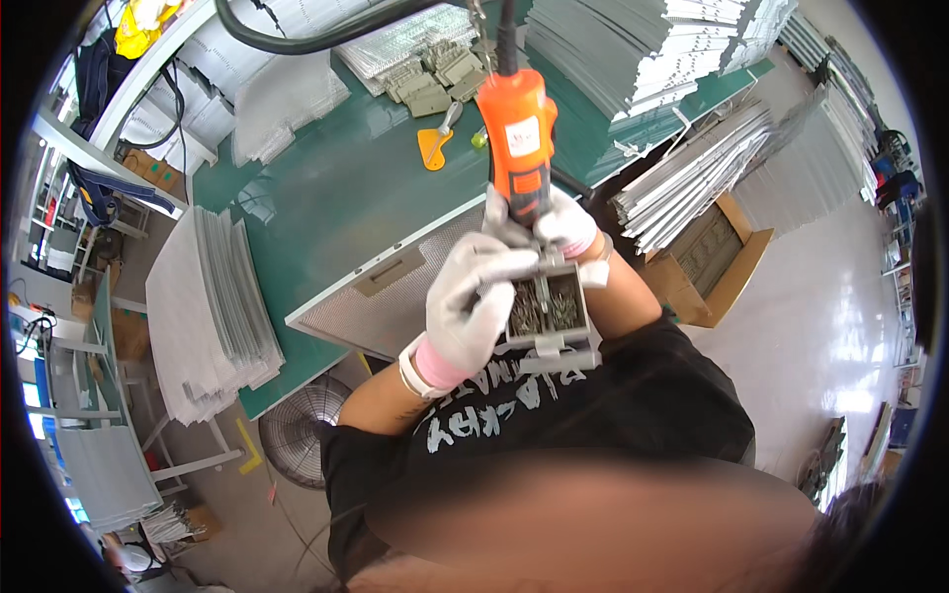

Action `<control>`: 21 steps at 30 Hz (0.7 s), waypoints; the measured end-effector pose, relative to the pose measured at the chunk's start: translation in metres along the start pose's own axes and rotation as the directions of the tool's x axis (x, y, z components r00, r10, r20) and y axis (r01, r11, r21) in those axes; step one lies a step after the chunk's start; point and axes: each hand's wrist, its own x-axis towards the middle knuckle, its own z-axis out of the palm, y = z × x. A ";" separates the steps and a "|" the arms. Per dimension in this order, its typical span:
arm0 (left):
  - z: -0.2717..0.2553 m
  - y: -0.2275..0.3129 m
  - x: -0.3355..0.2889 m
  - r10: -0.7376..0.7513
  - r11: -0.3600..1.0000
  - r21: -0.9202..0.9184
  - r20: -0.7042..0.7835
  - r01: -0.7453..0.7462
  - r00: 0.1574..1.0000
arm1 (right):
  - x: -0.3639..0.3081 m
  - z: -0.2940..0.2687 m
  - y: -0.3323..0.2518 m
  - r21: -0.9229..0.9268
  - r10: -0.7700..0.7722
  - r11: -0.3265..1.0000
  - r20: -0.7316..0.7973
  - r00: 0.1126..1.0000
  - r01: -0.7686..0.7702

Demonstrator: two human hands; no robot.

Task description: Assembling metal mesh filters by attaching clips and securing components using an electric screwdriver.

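Filling much of the view, the bench (321, 178) is loaded mainly round its margins, presumably so that its middle is left for work. Sheets are piled at its left end (203, 306) and far right corner (603, 59), probably to be kept within reach. The panel (341, 314), framed and meshed, is placed at the near edge, where little stretching would be needed; whether it is tilted cannot be told. The orange driver (524, 128) is held upright above the box, its tail toward a cable and chain, by which its weight may be borne. The box (549, 339) is positioned close to the chest, just below the driver's lower end, likely so that parts are kept near the tip; its support is hidden.

The driver's lower end appears to be gripped by the right hand (567, 223), partly hidden. The left hand (467, 296) is half curled, its fingers brought to the box's edge; whether anything is pinched cannot be told. Small screws (525, 310) are heaped in both compartments.
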 end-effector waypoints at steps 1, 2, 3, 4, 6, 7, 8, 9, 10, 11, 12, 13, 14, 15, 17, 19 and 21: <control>0.001 0.000 -0.007 0.032 0.999 -0.039 0.035 -0.031 0.999 | -0.001 -0.003 0.004 0.003 0.011 1.000 0.056 0.998 -0.011; 0.003 -0.004 -0.006 0.059 0.997 0.038 0.022 -0.060 0.998 | 0.002 -0.007 0.005 0.028 0.001 1.000 0.042 0.999 -0.002; 0.003 -0.006 -0.003 0.016 0.999 0.046 -0.007 -0.016 1.000 | 0.004 -0.009 0.006 0.054 -0.009 0.999 0.027 1.000 0.007; 0.002 -0.008 -0.001 -0.005 0.999 0.036 -0.019 0.006 1.000 | 0.006 -0.013 0.005 0.117 0.022 0.993 -0.012 1.000 -0.020; 0.000 -0.005 0.000 -0.067 0.998 0.005 -0.008 0.067 0.998 | 0.005 -0.020 0.007 0.089 0.002 0.996 -0.004 1.000 -0.002; 0.001 -0.005 -0.001 -0.068 0.998 0.005 -0.010 0.068 0.998 | 0.004 -0.017 0.008 0.070 -0.009 0.998 0.004 1.000 0.009; 0.003 -0.007 -0.003 -0.026 0.999 0.025 -0.007 0.026 1.000 | -0.002 -0.008 0.005 0.068 -0.014 0.998 -0.074 0.997 0.019; 0.004 -0.007 -0.004 0.016 0.999 0.043 -0.003 -0.016 1.000 | -0.004 -0.009 0.003 0.067 -0.012 0.998 -0.076 0.997 0.017; 0.005 -0.006 -0.003 0.024 1.000 0.016 -0.002 -0.024 1.000 | -0.006 -0.013 0.000 0.016 -0.016 1.000 -0.045 0.999 0.017; 0.005 -0.005 -0.003 0.023 1.000 0.016 -0.002 -0.023 1.000 | -0.008 -0.016 -0.003 -0.035 -0.019 0.999 -0.016 1.000 0.018; 0.007 -0.005 -0.003 0.002 1.000 0.003 -0.005 -0.002 1.000 | -0.012 -0.017 -0.006 -0.113 -0.029 0.993 -0.053 0.998 0.022; 0.007 -0.005 -0.002 -0.017 1.000 -0.011 -0.006 0.017 1.000 | -0.017 -0.016 -0.015 -0.287 -0.087 0.956 -0.080 0.993 0.061; 0.007 -0.006 -0.001 -0.017 1.000 -0.015 -0.002 0.017 1.000 | -0.024 -0.018 -0.015 -0.365 -0.208 0.922 -0.182 0.961 0.131; 0.008 -0.008 0.001 0.022 1.000 0.013 0.008 -0.022 1.000 | -0.032 -0.020 -0.015 -0.448 -0.332 0.874 -0.271 0.903 0.187; 0.011 -0.010 0.002 0.057 0.998 0.034 0.019 -0.058 0.998 | -0.058 -0.020 -0.041 -0.690 -0.396 0.723 -0.450 0.800 -0.030; 0.017 -0.013 0.004 -0.018 1.000 0.013 -0.040 0.018 0.999 | -0.093 -0.015 -0.054 -0.765 -0.488 0.644 -0.429 0.760 -0.018; 0.022 -0.017 0.009 0.018 1.000 -0.009 -0.004 -0.018 1.000 | -0.124 0.016 -0.071 -0.774 -0.385 0.616 -0.458 0.801 -0.146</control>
